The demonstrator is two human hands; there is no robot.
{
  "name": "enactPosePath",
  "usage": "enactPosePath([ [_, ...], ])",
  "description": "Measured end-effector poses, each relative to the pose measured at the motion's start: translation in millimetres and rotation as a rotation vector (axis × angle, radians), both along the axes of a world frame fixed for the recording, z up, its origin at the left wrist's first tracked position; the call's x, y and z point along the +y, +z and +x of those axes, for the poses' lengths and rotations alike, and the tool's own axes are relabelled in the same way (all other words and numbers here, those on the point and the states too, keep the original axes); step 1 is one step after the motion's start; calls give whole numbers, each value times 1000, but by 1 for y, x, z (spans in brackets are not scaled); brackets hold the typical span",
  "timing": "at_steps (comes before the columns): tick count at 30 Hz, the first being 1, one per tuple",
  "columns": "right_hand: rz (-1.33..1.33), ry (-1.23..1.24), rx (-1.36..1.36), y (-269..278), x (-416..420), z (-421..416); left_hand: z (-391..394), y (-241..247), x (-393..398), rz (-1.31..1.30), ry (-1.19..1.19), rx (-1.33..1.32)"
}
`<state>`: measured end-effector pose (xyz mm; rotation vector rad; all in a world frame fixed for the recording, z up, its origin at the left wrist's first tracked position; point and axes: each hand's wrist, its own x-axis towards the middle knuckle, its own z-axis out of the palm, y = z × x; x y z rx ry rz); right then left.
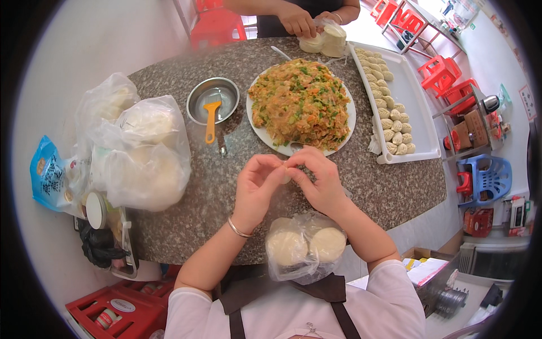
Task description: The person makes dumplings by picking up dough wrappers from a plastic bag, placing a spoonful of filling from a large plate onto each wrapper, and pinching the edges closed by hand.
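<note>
My left hand (260, 180) and my right hand (315, 176) meet just in front of a heaped plate, fingertips pinched together. Between them is a small piece of pale dough (286, 178), mostly hidden by the fingers; its folds cannot be made out. A mound of chopped filling (300, 101) with green and orange bits covers most of the white plate (350, 123). At the plate's near edge a metal spoon (296, 146) is partly hidden by my right hand. Close to my body, under my forearms, stacks of round dough wrappers (328, 244) sit in a clear plastic bag (296, 265).
A white tray (413, 89) holding rows of pleated dumplings (396, 126) is at the right. Left of the plate, a metal bowl (195, 91) holds an orange-handled brush (211, 120). Plastic bags of dough (146, 165) crowd the left edge. Opposite, another person's hands (302, 21) handle bagged wrappers (334, 40).
</note>
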<state>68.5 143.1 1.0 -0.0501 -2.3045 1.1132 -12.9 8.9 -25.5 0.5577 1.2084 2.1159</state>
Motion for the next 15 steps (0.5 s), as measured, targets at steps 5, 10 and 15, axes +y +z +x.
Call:
enactPosePath([
  [5,-183,-29,-72,4,-2,4,-4,4,-3,-33,-115,79],
  [10,-199,-86,-105,11,3,4,-8,9,-1,-13,-210,-91],
  [15,-563,-59,-149,14,9,5,-16,13,-8,49,-378,-472],
])
